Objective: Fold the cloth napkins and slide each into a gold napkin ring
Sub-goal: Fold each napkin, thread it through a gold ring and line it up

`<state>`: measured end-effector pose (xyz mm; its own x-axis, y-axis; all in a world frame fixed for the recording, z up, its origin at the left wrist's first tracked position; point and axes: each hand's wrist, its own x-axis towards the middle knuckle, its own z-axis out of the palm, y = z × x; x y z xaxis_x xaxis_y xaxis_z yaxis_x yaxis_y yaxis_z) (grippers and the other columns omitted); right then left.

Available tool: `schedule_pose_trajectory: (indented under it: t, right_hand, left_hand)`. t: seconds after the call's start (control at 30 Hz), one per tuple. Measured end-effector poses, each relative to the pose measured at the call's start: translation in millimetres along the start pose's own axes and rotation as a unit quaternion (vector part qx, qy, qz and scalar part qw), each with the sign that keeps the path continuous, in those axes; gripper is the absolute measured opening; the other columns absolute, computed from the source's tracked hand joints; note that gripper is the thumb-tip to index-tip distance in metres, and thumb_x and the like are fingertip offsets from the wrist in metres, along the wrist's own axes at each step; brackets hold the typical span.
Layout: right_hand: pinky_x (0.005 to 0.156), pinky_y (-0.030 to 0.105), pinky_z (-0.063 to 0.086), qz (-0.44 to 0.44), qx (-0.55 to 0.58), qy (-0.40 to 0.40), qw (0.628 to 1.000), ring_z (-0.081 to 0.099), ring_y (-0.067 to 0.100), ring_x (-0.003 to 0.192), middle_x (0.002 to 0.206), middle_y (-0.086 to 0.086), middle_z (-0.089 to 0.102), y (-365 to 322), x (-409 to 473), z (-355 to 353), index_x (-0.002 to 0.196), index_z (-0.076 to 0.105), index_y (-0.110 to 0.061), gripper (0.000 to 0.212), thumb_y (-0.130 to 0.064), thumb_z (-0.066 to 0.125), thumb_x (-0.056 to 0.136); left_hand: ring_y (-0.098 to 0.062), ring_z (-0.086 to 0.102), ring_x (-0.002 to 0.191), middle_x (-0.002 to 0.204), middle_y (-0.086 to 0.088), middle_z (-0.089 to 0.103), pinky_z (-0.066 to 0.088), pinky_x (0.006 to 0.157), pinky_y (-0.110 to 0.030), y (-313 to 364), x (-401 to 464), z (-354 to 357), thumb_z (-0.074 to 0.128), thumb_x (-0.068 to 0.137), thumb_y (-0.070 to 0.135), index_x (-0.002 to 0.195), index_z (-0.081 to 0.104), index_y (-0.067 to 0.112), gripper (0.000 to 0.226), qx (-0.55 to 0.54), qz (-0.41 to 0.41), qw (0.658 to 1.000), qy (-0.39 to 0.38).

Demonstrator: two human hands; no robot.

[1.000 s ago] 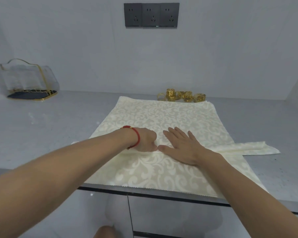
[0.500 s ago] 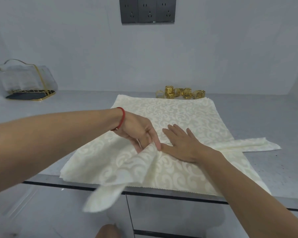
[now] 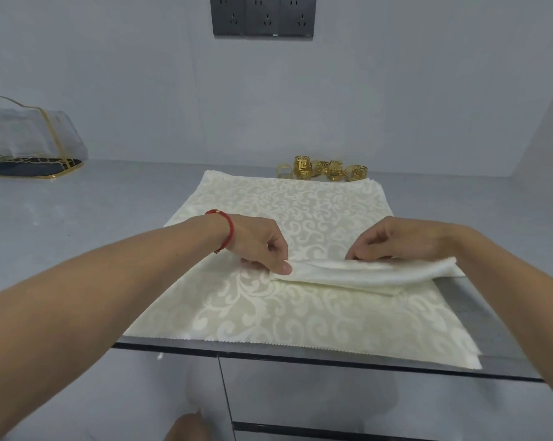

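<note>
A cream napkin folded into a long narrow band (image 3: pixel 367 273) lies crosswise on a stack of flat cream patterned napkins (image 3: pixel 300 313) on the grey counter. My left hand (image 3: pixel 259 243), with a red string on the wrist, pinches the band's left end between thumb and fingers. My right hand (image 3: pixel 393 238) holds the band's upper edge near its middle with curled fingers. Several gold napkin rings (image 3: pixel 324 168) stand in a cluster just behind the stack's far edge.
The grey counter (image 3: pixel 93 224) runs to a front edge just below the napkins, with cabinet fronts beneath. A clear gold-rimmed holder (image 3: pixel 30 138) sits at the far left by the wall. A dark socket strip (image 3: pixel 264 14) is on the wall.
My left hand carried the napkin's loose left side over to the right, making a narrow band. My right hand lifted from pressing flat and now grips the band's edge.
</note>
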<state>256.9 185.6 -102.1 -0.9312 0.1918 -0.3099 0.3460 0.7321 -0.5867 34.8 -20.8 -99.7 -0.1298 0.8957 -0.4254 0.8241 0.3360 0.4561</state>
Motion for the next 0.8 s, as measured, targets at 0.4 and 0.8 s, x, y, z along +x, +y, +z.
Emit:
schedule_pose_trajectory:
  t: [0.4, 0.8]
  right_hand:
    - [0.079, 0.032, 0.049, 0.122, -0.217, 0.013, 0.969, 0.060, 0.015, 0.084, 0.090, -0.011, 0.064, -34.0, 31.0, 14.6, 0.094, 0.065, -0.021, 0.025, -0.046, 0.064, 0.095]
    - [0.071, 0.032, 0.050, 0.160, -0.297, 0.054, 0.940, 0.064, 0.023, 0.086, 0.100, -0.001, 0.066, -71.7, 26.3, 31.9, 0.098, 0.068, -0.023, 0.011, -0.034, 0.065, 0.095]
  left_hand:
    - [-0.012, 0.059, 0.061, 0.066, 0.004, 0.068, 0.046, 0.059, -0.027, 8.7, 23.0, 1.2, 0.073, 0.083, 0.039, 0.066, 0.065, 0.022, 0.026, 0.047, -0.045, 0.998, 0.002]
    - [-0.019, 0.059, 0.064, 0.065, 0.000, 0.068, 0.047, 0.062, -0.029, 7.6, 20.9, 7.6, 0.073, 0.084, 0.035, 0.067, 0.063, 0.019, 0.026, 0.015, -0.048, 0.999, 0.014]
